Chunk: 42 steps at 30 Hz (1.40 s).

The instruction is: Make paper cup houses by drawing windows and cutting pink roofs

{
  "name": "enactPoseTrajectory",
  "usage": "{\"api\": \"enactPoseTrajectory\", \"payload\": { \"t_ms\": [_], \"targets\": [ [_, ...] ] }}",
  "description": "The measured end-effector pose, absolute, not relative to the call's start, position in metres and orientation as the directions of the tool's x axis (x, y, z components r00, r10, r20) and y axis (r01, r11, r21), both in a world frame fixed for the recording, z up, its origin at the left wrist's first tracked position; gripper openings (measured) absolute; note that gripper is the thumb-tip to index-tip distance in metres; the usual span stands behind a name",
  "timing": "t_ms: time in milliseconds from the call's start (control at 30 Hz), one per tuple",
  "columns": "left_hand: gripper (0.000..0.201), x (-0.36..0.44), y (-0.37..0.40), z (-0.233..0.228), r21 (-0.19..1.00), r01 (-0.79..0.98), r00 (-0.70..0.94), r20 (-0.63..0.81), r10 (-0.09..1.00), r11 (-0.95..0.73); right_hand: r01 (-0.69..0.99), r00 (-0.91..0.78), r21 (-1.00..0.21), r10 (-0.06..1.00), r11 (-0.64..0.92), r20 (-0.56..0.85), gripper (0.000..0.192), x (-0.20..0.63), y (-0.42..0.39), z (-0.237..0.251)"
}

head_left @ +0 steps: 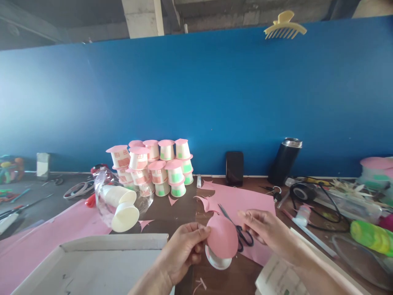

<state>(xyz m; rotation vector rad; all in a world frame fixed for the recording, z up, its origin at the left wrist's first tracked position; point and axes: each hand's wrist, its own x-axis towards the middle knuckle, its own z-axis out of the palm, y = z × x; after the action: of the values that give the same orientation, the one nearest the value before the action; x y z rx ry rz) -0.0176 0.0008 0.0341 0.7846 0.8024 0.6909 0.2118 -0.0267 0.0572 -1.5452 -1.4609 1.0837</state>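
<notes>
Left hand (184,250) is gripping the pink paper cone (222,241) at its left edge, thumb on top, fingers curled under. The cone is sitting over a white cup (217,261), which is showing just below it, low centre of the table (181,213). Right hand (265,231) is hovering just right of the cone, fingers loosely spread and holding nothing; whether the fingertips are touching the cone's edge is not clear. Black-handled scissors (241,235) are lying on the pink paper sheet (245,200) between cone and right hand, partly hidden. Behind, a stack of finished cup houses (153,166) with pink roofs is standing against the blue wall (196,94). A plastic bag of plain cups (121,203) is lying on its side left of centre. A white cardboard box (92,262) is sitting at bottom left. A black phone (234,168) and a black flask (285,160) are leaning at the wall.
</notes>
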Motion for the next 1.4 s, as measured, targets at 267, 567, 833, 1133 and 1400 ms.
{"api": "enactPoseTrajectory", "payload": {
  "t_ms": [267,567,833,1133,1400],
  "targets": [
    [0.037,-0.019,0.005,0.029,0.813,-0.184,0.528,-0.393,0.753,0.553,0.357,0.031,-0.927,0.994,-0.111,-0.107,0.046,0.207,-0.027,0.059],
    [0.036,-0.018,0.006,0.023,0.815,-0.175,0.518,-0.401,0.756,0.552,0.371,0.020,-0.924,0.996,-0.091,-0.090,0.043,0.203,-0.030,0.060],
    [0.038,-0.019,0.006,0.023,0.825,-0.166,0.523,-0.391,0.757,0.540,0.356,-0.014,-0.933,0.998,-0.051,-0.060,0.042,0.198,-0.031,0.059],
    [0.041,-0.017,0.006,0.020,0.864,-0.114,0.494,-0.379,0.783,0.491,0.409,-0.016,-0.912,1.000,0.009,0.003,0.041,0.194,-0.035,0.058],
    [0.043,-0.016,0.004,0.021,0.882,-0.082,0.482,-0.372,0.793,0.463,0.465,0.012,-0.885,0.999,0.035,0.046,0.034,0.191,-0.037,0.063]
  ]
}}
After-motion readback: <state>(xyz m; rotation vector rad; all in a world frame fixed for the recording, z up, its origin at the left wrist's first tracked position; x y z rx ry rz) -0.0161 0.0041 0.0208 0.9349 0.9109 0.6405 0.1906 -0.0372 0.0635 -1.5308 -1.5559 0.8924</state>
